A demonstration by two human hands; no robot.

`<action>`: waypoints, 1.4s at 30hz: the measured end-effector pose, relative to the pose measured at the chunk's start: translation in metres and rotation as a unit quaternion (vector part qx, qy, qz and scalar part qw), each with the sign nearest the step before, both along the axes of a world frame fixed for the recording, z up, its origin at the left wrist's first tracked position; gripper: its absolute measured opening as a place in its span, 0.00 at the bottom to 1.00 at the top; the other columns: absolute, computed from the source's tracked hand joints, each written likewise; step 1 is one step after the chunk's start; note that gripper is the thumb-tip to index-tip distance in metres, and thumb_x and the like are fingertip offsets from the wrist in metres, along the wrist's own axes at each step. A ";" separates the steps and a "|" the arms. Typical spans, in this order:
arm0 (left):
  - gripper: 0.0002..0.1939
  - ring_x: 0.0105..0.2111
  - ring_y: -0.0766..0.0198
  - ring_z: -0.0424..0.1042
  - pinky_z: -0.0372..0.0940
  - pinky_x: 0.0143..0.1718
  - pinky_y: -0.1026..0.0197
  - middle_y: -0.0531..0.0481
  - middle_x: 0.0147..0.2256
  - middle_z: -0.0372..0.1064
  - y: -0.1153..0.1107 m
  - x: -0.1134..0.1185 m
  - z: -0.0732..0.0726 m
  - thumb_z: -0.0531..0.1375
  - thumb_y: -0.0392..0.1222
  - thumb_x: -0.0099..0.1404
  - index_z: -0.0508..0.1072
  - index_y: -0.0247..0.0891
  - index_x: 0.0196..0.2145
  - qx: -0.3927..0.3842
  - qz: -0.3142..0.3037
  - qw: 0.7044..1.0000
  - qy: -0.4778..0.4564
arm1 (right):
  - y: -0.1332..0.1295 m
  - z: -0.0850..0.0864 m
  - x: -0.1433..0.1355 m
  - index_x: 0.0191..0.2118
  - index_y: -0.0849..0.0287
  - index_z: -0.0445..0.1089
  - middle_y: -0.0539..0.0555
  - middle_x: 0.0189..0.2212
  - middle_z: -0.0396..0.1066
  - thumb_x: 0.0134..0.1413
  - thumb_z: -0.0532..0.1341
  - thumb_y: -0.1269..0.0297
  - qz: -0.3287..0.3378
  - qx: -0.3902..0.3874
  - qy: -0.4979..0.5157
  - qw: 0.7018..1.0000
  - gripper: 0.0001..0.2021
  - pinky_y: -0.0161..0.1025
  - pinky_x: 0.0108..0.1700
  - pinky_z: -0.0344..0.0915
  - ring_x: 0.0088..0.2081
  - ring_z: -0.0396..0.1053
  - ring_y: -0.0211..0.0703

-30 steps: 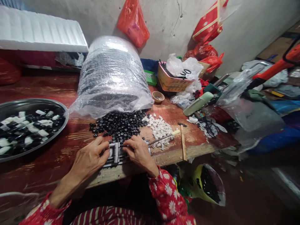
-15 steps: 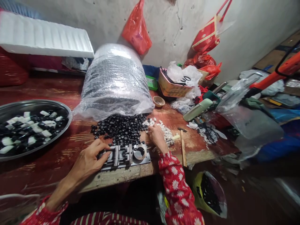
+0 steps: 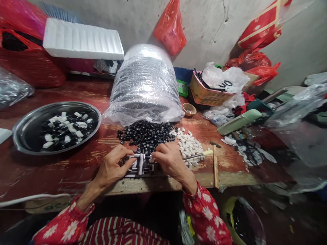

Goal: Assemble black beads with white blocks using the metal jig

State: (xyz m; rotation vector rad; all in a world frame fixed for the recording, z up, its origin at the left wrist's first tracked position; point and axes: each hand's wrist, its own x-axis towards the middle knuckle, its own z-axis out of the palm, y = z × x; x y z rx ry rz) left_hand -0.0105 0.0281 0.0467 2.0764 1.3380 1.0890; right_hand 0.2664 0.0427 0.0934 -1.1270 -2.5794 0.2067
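Observation:
A small metal clamping jig [image 3: 141,165] sits at the front edge of the wooden table. My left hand [image 3: 113,166] is closed on the jig's left end, thumb and fingers pinching a part there that I cannot make out. Over the jig's right side, my right hand [image 3: 170,161] is closed in a pinch, and a small white piece seems to show at its fingertips; the hand hides the jig's round end. Just behind the jig lies a pile of round black parts [image 3: 146,136]. Small white plastic pieces [image 3: 189,146] are heaped to the right.
A round metal tray [image 3: 28,146] with mixed black and white pieces stands left. A large plastic-wrapped bundle [image 3: 145,85] is at the back. On the right lie a hammer [image 3: 216,166], a screwdriver [image 3: 204,153] and a small bowl [image 3: 189,109]. An open bag [image 3: 240,221] stands below the table.
My right hand has moved left from the heap of white pieces to the jig. My left hand stays at the jig's left end. The view has turned to the left.

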 end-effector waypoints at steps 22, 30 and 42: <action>0.12 0.61 0.45 0.67 0.54 0.65 0.39 0.45 0.58 0.74 -0.015 0.013 -0.012 0.67 0.54 0.69 0.81 0.50 0.46 0.068 -0.087 0.986 0.123 | -0.036 -0.032 0.010 0.46 0.54 0.77 0.56 0.40 0.77 0.74 0.57 0.68 -0.110 0.017 0.167 0.980 0.10 0.47 0.48 0.68 0.44 0.69 0.50; 0.09 0.57 0.48 0.71 0.56 0.64 0.38 0.48 0.55 0.77 -0.012 0.014 -0.016 0.63 0.44 0.70 0.81 0.49 0.46 0.126 -0.079 0.980 0.132 | -0.081 -0.060 0.060 0.45 0.55 0.76 0.57 0.39 0.77 0.73 0.57 0.68 -0.354 0.092 0.223 0.904 0.09 0.45 0.47 0.68 0.43 0.71 0.50; 0.10 0.53 0.45 0.72 0.60 0.56 0.37 0.45 0.52 0.78 -0.013 0.017 -0.021 0.60 0.44 0.73 0.78 0.49 0.50 0.173 -0.061 0.974 0.134 | -0.078 -0.091 0.078 0.49 0.54 0.80 0.55 0.36 0.69 0.69 0.58 0.71 -0.387 0.029 0.114 0.915 0.13 0.41 0.44 0.64 0.41 0.67 0.50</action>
